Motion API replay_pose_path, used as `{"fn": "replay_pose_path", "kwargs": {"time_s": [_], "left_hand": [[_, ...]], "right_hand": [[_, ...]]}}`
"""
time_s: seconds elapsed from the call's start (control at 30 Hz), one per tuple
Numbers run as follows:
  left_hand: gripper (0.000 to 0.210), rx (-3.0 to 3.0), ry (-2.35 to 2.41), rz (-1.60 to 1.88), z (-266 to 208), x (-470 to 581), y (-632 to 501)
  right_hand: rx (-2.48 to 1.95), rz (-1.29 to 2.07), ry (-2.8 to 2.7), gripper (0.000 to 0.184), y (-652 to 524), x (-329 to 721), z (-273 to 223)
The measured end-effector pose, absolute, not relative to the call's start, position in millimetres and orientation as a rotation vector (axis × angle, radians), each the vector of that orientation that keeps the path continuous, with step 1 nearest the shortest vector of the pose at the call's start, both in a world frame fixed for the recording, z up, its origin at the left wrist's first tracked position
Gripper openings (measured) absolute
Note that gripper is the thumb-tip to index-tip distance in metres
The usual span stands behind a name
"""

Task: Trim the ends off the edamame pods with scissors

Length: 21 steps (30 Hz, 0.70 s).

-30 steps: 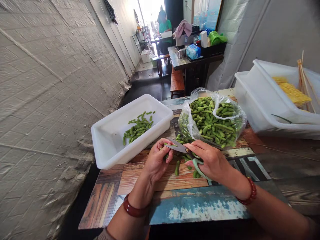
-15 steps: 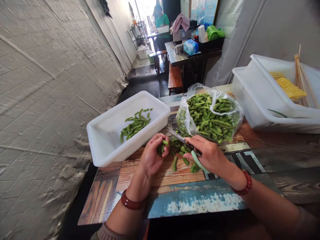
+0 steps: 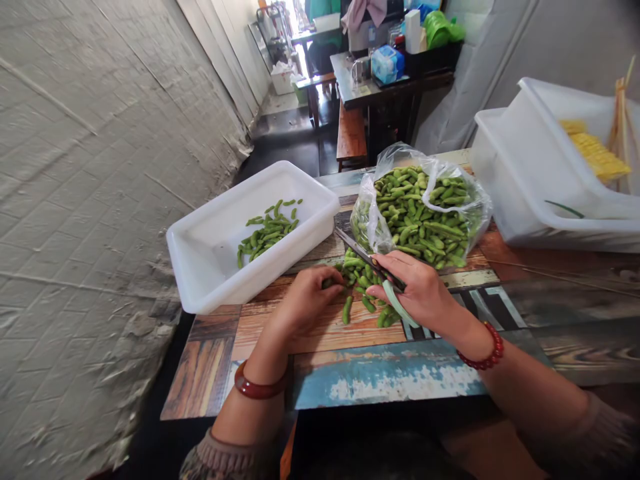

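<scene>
My right hand [image 3: 413, 290] grips the scissors [image 3: 358, 249] by their pale green handles. Their long axis runs slantwise from near right to far left, and the tips point away from me and leftward, just beside the right end of the white tray [image 3: 213, 250]. The blades lie together or nearly so.

My left hand [image 3: 316, 290] is curled, thumb against fingers, around a green pod [image 3: 327, 283]; only a little of it shows, so I cannot tell which way it points. This hand is low over the table [image 3: 280, 330], at the left edge of the loose pods [image 3: 357, 263] heaped below the blades. On the near side of that heap, one single pod [image 3: 347, 310] lies with its long axis running almost straight near to far; just to its right a shorter pod [image 3: 369, 304] slants from far left to near right.

The tray stretches from near left to far right, and the pods in it [image 3: 267, 233] gather toward its right half, most slanting the same way. Beyond my right hand stands the open clear bag [image 3: 369, 210], full of pods pointing every which way.
</scene>
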<state>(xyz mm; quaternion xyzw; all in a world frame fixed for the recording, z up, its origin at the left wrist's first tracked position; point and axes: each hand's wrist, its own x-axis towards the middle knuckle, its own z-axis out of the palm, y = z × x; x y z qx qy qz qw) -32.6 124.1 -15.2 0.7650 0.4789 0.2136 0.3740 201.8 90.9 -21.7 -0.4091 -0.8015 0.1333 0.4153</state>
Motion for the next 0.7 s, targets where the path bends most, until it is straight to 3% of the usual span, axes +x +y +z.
{"fn": "replay_pose_path", "kwargs": {"time_s": [0.13,0.27,0.4,0.7], "left_hand": [[0.019,2.142,1.226,0.358,-18.6,-30.9,123.8],[0.011,2.187,1.232,0.312,-17.5,-26.7,122.4],[0.004,1.958,1.197,0.535,-13.0,-22.5,120.6],[0.027,1.127,0.998,0.972,-5.6,-18.0,113.1]], "right_hand": [[-1.037,0.364,-2.016,0.035,90.5,201.7,-21.7],[-1.046,0.373,-2.01,0.037,89.7,200.8,-22.6],[-1.041,0.372,-2.002,0.034,89.7,200.2,-22.8],[-1.038,0.414,-2.03,0.042,88.4,199.3,-22.7]]}}
